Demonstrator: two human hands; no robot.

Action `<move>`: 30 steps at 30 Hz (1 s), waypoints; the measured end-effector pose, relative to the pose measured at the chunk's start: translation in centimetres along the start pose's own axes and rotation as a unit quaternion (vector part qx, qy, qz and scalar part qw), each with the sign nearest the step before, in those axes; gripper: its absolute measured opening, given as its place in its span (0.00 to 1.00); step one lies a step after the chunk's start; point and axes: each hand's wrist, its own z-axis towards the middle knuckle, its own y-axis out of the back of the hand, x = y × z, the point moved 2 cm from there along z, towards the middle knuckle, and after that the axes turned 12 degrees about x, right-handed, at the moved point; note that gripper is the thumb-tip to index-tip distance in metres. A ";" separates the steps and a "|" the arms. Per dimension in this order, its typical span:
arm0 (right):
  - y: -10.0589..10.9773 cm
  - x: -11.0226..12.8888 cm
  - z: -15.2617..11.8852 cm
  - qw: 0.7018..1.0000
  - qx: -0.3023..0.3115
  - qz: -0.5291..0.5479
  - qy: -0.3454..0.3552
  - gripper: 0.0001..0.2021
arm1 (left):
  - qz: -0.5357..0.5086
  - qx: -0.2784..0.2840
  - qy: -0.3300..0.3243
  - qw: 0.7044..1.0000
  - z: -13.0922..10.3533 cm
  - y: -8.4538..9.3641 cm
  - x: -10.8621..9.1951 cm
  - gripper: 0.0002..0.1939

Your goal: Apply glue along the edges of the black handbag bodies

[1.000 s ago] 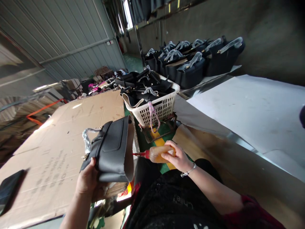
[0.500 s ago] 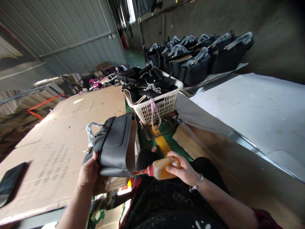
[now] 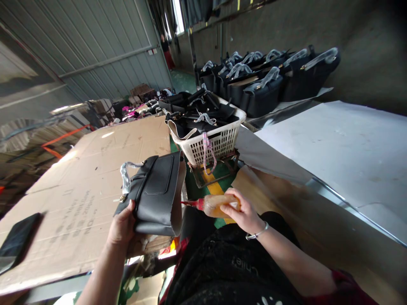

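A black handbag (image 3: 155, 190) lies on its side at the edge of the cardboard-covered table, its open end facing right. My left hand (image 3: 123, 224) grips its lower left part, thumb on top, the other fingers hidden underneath. The bag's handle (image 3: 125, 178) is wrapped in clear plastic. In my right hand (image 3: 241, 209) is a squeeze bottle (image 3: 214, 205) of amber liquid, held level with its red nozzle pointing left. The nozzle tip is at the bag's raw open edge; whether it touches I cannot tell.
A white plastic basket (image 3: 210, 148) full of black bag pieces stands on a metal frame ahead. Finished-looking black bags (image 3: 260, 97) line the back right. A dark phone-like slab (image 3: 19, 237) lies on the cardboard (image 3: 73, 182) at left. Pale sheeting (image 3: 333, 140) covers the right-hand table.
My right hand has moved the bottle up and away from me along the bag's open edge, from its near corner towards the middle. The left hand still holds the bag.
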 end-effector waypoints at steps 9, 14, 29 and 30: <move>-0.9 -0.3 -1.8 0.991 0.081 0.067 -0.081 0.10 | -0.011 0.003 -0.004 1.000 0.0 -0.1 -0.2 0.09; -2.3 -1.4 -4.0 0.941 0.113 0.245 -0.202 0.17 | -0.010 0.004 0.008 1.000 0.0 -0.4 -0.1 0.12; -2.6 -2.9 -4.4 0.907 -0.027 0.360 -0.218 0.23 | -0.073 0.061 0.006 0.995 -0.2 0.0 -1.7 0.12; -2.6 -3.1 -4.4 0.903 -0.031 0.375 -0.209 0.22 | -0.073 0.063 0.005 0.995 -0.1 -0.1 -2.0 0.13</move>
